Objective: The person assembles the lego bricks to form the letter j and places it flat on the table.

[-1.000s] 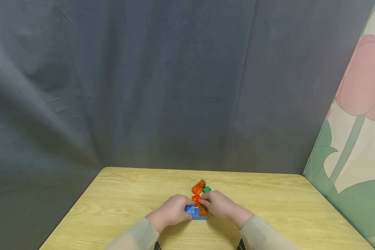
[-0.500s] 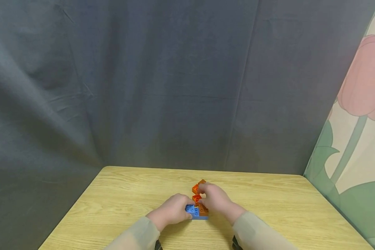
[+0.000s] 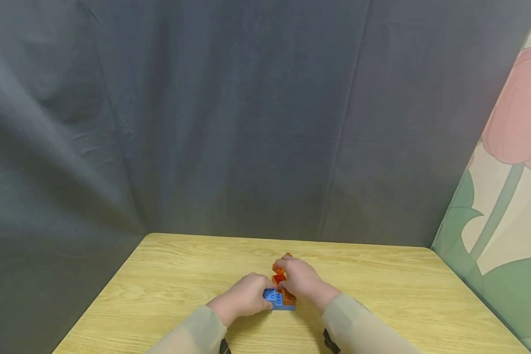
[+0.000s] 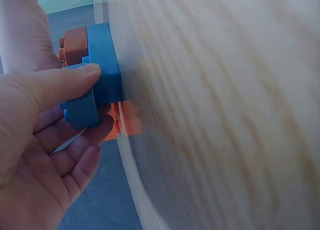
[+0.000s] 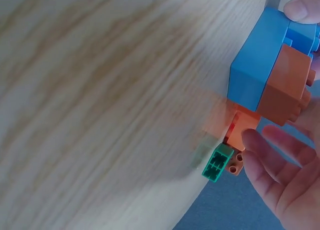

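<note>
My left hand [image 3: 247, 295] grips a stack of toy building bricks at its left end, thumb across the near side and fingers behind. The stack has a long blue brick [image 4: 106, 60] below, with a smaller blue brick [image 4: 82, 107] and a brown brick [image 5: 282, 85] on top. Just beyond it, my right hand [image 3: 302, 279] reaches over the loose bricks with fingers spread and loosely bent. Its fingertips come right at an orange brick [image 5: 243, 129]. Beside that lie a green brick [image 5: 217, 162], hollow side showing, and a small brown brick [image 5: 235, 163]. In the head view the right hand hides the green brick.
The bricks are on a pale wooden table [image 3: 181, 275]. A dark grey curtain [image 3: 248, 123] hangs behind the table, and a wall with a flower pattern [image 3: 513, 147] stands at the right.
My right hand has moved away from the near orange brick, forward and left over the farther loose bricks, covering the green one. The left hand keeps its grip on the stack.
</note>
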